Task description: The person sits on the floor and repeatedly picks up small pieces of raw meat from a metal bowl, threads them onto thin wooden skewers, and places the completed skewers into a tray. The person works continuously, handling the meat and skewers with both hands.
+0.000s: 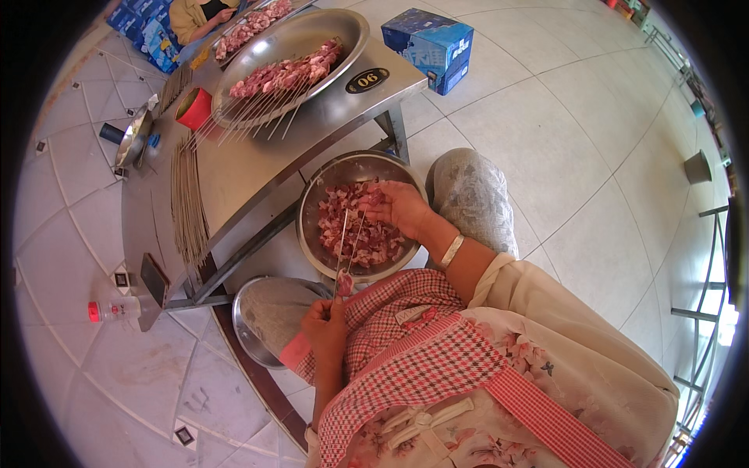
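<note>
Over my lap, my left hand (326, 329) grips the lower end of thin metal skewers (342, 245); two shafts show, spread slightly apart. Near that hand a piece of raw meat (345, 283) is threaded on. My right hand (404, 206), a silver bracelet at its wrist, is palm up by the skewer tips with a piece of raw meat (374, 198) at its fingers. Whether a tip pierces that piece cannot be told. Beneath both tips a steel basin (305, 234) holds many cut chunks of raw meat (380, 241), between my knees.
On the steel table (257, 175) stand a large basin (354, 29) of loaded skewers (287, 76), a red container (194, 109), a bundle of bare skewers (188, 205) and a phone (154, 279). A person (199, 20) sits beyond. A blue box (430, 47) stands on the floor.
</note>
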Tool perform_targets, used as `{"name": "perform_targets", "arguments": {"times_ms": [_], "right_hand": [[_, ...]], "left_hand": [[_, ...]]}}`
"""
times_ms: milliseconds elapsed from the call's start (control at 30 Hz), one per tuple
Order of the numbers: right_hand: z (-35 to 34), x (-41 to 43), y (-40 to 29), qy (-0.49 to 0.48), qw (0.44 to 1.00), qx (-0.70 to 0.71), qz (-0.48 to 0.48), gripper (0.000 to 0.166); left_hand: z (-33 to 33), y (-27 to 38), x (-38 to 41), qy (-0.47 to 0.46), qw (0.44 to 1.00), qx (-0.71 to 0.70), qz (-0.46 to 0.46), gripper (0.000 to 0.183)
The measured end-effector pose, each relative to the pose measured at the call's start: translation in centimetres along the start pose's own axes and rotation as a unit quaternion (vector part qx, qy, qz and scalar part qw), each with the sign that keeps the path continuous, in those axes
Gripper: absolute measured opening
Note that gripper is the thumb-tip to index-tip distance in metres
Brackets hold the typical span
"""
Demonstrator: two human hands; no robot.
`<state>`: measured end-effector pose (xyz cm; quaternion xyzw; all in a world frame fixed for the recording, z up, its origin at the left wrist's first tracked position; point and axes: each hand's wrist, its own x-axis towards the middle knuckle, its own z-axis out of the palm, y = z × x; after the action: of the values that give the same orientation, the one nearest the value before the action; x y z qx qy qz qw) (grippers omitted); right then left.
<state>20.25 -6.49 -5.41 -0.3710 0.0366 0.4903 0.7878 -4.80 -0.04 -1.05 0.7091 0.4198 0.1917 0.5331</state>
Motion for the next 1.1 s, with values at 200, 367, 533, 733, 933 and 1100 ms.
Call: {"name": "perform_targets", "arguments": {"times_ms": [200,367,533,733,933,1100], "right_hand": [[0.1,-0.3,0.2,-0.03,0.999,0.017,0.003,0.015],[-0.1,-0.5,0.6,-0.037,0.999,-0.008,0.001,0.018],[-0.2,-0.7,0.5,-0.07,0.995,-0.075,-0.017,0.025],[0.1,-1.0,0.7,-0.062,0.993,-0.096,-0.016,0.028],[0.2,-1.1,1.1,-0.05,0.992,-0.112,-0.034,0.02],[0.2,-1.2,1.3,-0.055,0.99,-0.114,-0.055,0.015]], "left_hand": [[0.4,-0.1,-0.1,0.002,1.0,0.005,0.018,0.021],[0.4,-0.9,0.3,-0.006,1.0,0.01,-0.005,0.02],[-0.1,-1.0,0.9,-0.025,0.999,-0.02,-0.044,0.023],[-0.6,-0.2,1.8,-0.059,0.996,0.053,-0.025,0.025],[-0.2,0.4,1.9,-0.062,0.997,0.014,-0.033,0.027],[-0.1,0.4,2.0,-0.053,0.998,0.008,-0.02,0.029]]}}
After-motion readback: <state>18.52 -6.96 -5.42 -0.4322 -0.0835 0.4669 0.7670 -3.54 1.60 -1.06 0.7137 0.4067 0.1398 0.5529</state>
